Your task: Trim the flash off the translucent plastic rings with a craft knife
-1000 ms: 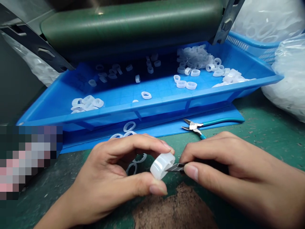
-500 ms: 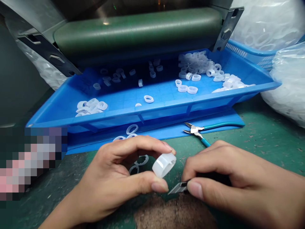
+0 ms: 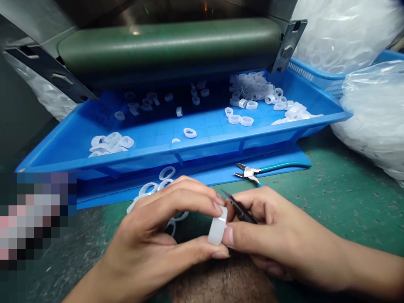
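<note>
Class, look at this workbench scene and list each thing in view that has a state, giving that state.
Left hand: gripping a translucent plastic ring between thumb and fingers.
Right hand: holding a small craft knife near the ring.
Side cutters: lying on a blue sheet, jaws open.
Blue plastic tray: holding scattered rings.
Clear plastic bag: full of rings.

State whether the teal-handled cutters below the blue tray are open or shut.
Open: the two pointed tips of the side cutters stand apart, and their teal handles spread away from each other.
</note>
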### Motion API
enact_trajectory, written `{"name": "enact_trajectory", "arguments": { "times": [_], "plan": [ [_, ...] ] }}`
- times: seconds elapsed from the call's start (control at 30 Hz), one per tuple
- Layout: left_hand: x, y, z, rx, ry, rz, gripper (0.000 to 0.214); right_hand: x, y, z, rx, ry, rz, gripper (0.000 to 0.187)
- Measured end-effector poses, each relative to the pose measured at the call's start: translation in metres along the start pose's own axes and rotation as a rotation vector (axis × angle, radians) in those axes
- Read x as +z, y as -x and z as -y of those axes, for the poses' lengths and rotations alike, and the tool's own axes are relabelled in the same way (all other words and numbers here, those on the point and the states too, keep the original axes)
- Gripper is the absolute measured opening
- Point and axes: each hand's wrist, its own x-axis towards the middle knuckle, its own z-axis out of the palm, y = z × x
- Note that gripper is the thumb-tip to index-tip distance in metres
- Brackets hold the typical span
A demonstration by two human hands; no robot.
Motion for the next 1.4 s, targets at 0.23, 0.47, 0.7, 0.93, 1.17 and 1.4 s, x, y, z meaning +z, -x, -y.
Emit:
{"name": "enact_trajectory", "arguments": {
  "times": [0.23, 0.47, 0.7, 0.93, 1.17, 1.4],
  "plan": [
    [0.003, 0.001, 0.008, 0.192, -0.115, 0.006, 0.026, -0.003, 0.007, -0.016, 0.102, -0.375, 0.143, 0.043],
    [0.003, 0.002, 0.006, 0.092, -0.074, -0.023, 0.031, -0.004, 0.006, -0.013, 0.116, -0.401, 0.107, 0.045],
    [0.003, 0.001, 0.006, 0.013, -0.036, -0.019, 0.035, -0.003, 0.007, -0.017, 0.144, -0.394, 0.088, 0.044],
    [0.003, 0.004, 0.004, -0.06, 0.019, -0.019, 0.039, 0.0, 0.008, -0.015, 0.16, -0.41, 0.068, 0.041],
    [0.004, 0.002, 0.002, -0.141, 0.043, -0.044, 0.036, -0.002, 0.008, -0.013, 0.148, -0.442, 0.078, 0.045],
    [0.001, -0.002, 0.0, -0.08, -0.055, -0.043, 0.034, -0.009, 0.006, -0.017, 0.068, -0.353, 0.056, 0.04]
  ]
}}
